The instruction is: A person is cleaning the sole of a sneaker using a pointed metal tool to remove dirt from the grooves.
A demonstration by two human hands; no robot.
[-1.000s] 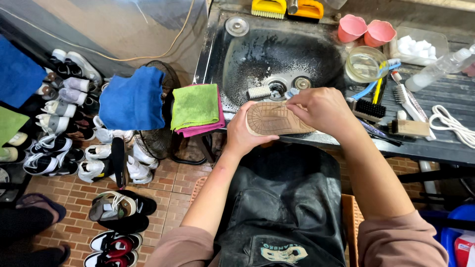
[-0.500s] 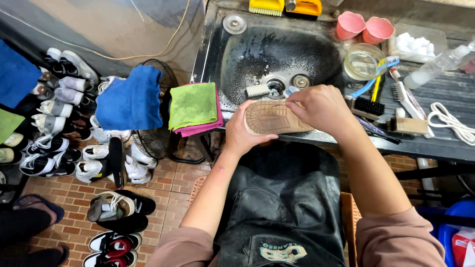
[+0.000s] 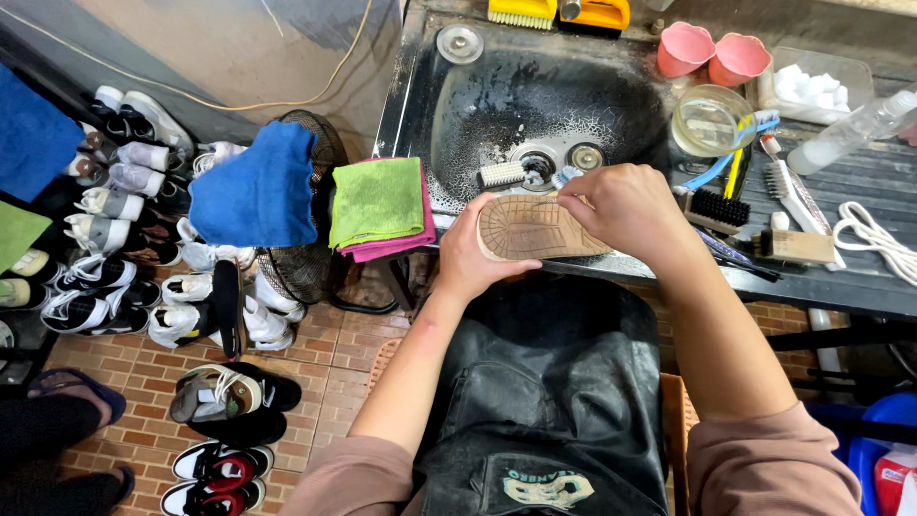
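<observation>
- Shoe (image 3: 535, 227), sole turned up toward the camera, is sitting at the centre of the frame, over the near edge of a black sink (image 3: 535, 105).
- The left hand (image 3: 473, 258) is cupping the shoe from below at its left end, fingers wrapped under and closed on it.
- The right hand (image 3: 621, 205) is lying over the right end of the sole, fingers curled; a small brush (image 3: 565, 176) with a pale blue tip is showing at its fingertips, so it is probably gripping that.
- The tan sole is looking ribbed and rubbery, likely stiff enough to hold shape yet flexing a little; the shoe is probably light, and slippery if wet.
- Taking hold around the sides near either end, as the left hand is doing, seems safest, leaving the tread free.
- A white scrubbing brush (image 3: 501, 174) is lying in the sink by the drain, at upper centre.
- Green and pink cloths (image 3: 380, 205) are hanging over the sink's left rim.
- More brushes (image 3: 718, 207) are lying on the bench at the right.
- Rows of shoes (image 3: 124, 239) are covering the floor at the left.
</observation>
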